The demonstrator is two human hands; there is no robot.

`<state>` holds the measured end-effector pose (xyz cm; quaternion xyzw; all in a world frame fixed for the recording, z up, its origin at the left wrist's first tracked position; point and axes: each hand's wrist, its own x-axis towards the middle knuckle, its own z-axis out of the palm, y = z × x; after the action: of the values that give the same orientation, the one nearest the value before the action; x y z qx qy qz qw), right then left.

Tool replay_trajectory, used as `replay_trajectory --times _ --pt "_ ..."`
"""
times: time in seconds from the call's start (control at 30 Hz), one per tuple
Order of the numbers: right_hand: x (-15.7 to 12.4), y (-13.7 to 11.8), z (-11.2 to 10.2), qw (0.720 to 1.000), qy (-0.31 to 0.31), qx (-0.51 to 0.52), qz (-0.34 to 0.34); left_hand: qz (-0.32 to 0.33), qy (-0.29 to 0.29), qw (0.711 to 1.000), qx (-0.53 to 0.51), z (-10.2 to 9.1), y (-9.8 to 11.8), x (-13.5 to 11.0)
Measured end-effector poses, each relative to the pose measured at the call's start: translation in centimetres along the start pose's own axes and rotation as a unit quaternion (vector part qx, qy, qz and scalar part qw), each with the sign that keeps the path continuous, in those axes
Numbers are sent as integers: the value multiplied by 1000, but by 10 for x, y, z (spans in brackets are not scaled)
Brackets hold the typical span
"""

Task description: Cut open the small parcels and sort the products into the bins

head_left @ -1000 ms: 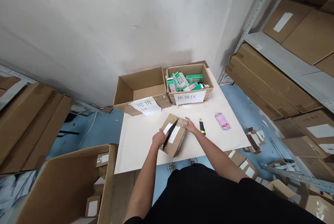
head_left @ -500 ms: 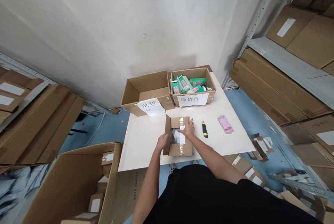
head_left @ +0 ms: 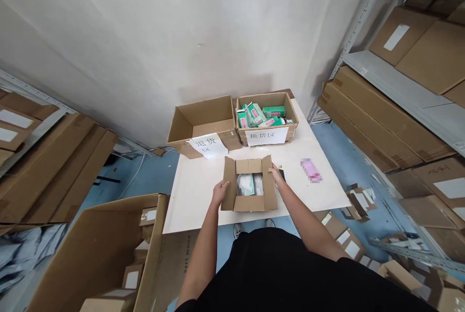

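A small cardboard box (head_left: 249, 202) stands on the white table (head_left: 192, 205) near its front edge, both long flaps folded outward. Inside lies a white-and-green item (head_left: 247, 183) among clear plastic wrapping. My left hand (head_left: 220, 193) grips the left flap, thumb on its edge. The right flap is held by my right hand (head_left: 276, 175), its fingers partly hidden. Just beyond that hand a black-and-yellow utility knife (head_left: 282, 172) shows, mostly covered. Farther right on the table is a pink, pixelated item (head_left: 311, 170).
Two larger open cartons stand at the back: a left carton (head_left: 203, 120) with a paper sign, and a right carton (head_left: 267, 135) holding several green boxes. A big carton (head_left: 163, 215) with parcels is at left. Loaded shelves (head_left: 407, 79) flank the right side; boxes lie on the floor.
The small box's right flap has swung outward from over the contents. My right hand has moved right with it, and the knife is now partly covered.
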<state>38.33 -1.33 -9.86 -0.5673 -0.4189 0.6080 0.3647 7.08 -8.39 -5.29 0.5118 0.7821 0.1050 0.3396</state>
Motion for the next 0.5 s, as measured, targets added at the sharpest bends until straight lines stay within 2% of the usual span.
replay_trajectory --times 0.07,0.13,0.2,0.23,0.27,0.33,0.4,0.5 --pt "-9 10 -13 997 63 -42 -1 -32 40 998 20 0 -6 -6" --pt "-17 19 -19 983 120 -134 -25 -53 109 989 81 5 -6 -11" --pt "-24 27 -18 959 144 -232 -80 -4 141 976 164 16 1 -15" --pt "-27 29 -14 945 141 -271 -114 50 119 971 201 23 7 -16" --pt "-29 30 -9 934 126 -301 -147 111 71 964 232 31 13 -17" --pt "-31 29 4 918 66 -339 -192 206 -53 938 274 46 27 -19" --pt "-28 25 18 907 -17 -366 -210 232 -127 918 295 60 38 -22" --pt "-21 13 29 858 -119 -444 -228 221 -127 920 300 69 47 -28"
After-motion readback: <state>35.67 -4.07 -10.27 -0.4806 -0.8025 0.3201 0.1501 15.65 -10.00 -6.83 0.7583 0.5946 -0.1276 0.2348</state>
